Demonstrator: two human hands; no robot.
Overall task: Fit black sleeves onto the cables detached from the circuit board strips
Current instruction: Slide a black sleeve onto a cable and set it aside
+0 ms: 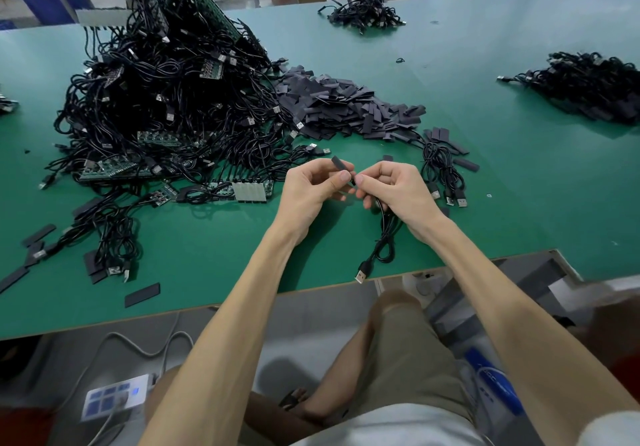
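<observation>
The left hand (308,189) pinches a black sleeve (341,166), the right hand (394,189) grips a cable (386,241), probably its end. Behind them on the desk (485,203) lie sleeves (346,106) and tangled cables (156,99).

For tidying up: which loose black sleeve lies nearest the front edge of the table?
The flat black sleeve lying alone at lower left; the other loose sleeves lie farther back.

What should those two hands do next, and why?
Probably slide the black sleeve, pinched in the left hand, over the end of the cable held by the right hand. The two meet between the thumbs, and the sleeve does not look threaded on yet.
</observation>
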